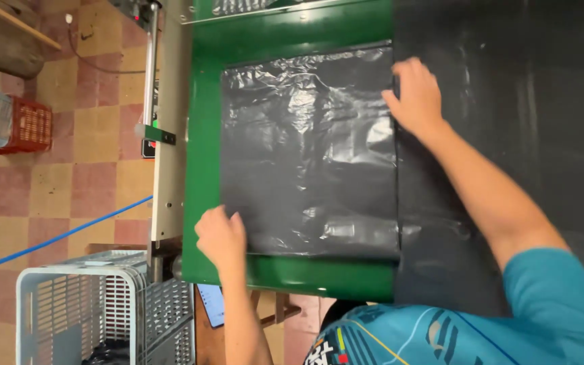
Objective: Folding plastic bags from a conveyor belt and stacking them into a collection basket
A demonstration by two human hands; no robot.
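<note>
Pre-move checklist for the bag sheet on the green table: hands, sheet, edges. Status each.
1. Left hand on near corner of black plastic sheet: ok.
2. Right hand pressing the sheet's far right edge: ok.
3. Sheet lying flat: not ok, wrinkles across it.
4. Sheet inside green table borders: ok on left and near sides.
5. Right edge against the black surface: cannot tell, dark on dark.

Glossy black plastic bag lies flat, wrinkled.
</note>
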